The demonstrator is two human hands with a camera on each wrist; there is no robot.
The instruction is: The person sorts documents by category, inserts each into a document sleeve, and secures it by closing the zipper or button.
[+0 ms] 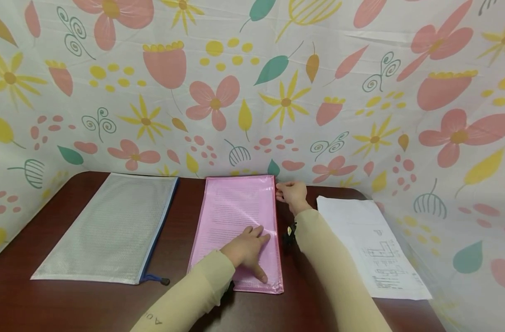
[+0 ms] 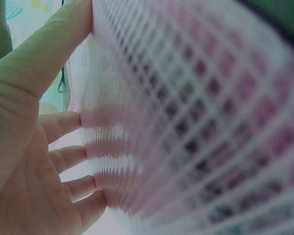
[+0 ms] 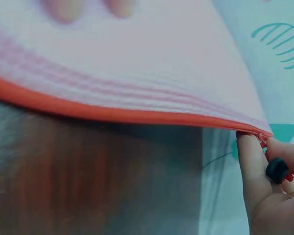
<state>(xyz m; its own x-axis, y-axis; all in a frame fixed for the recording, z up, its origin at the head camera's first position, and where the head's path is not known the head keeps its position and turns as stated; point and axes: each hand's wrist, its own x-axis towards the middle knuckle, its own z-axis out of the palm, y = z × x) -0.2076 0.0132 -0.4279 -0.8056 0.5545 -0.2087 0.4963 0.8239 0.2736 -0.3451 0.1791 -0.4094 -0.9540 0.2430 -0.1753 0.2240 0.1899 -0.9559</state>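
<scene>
A pink mesh zipper pouch (image 1: 240,198) lies flat on the table, with printed pages showing through it. My left hand (image 1: 248,249) rests on its lower right part, fingers spread; in the left wrist view the fingertips (image 2: 90,200) touch the mesh. At the far right corner of the pouch is my right hand (image 1: 293,192). Its thumb and forefinger pinch the zipper pull (image 3: 262,139) at the end of the red zipper edge (image 3: 137,116). From the pull hangs a red cord with a black bead (image 3: 277,170), beside the curled fingers.
On the left lies a grey mesh pouch (image 1: 111,226) with a blue zipper edge and a dark-tipped pull cord (image 1: 154,278). White sheets (image 1: 360,230) with a printed drawing lie on the right. Behind the dark brown table (image 1: 69,306) hangs a flowered cloth (image 1: 252,133).
</scene>
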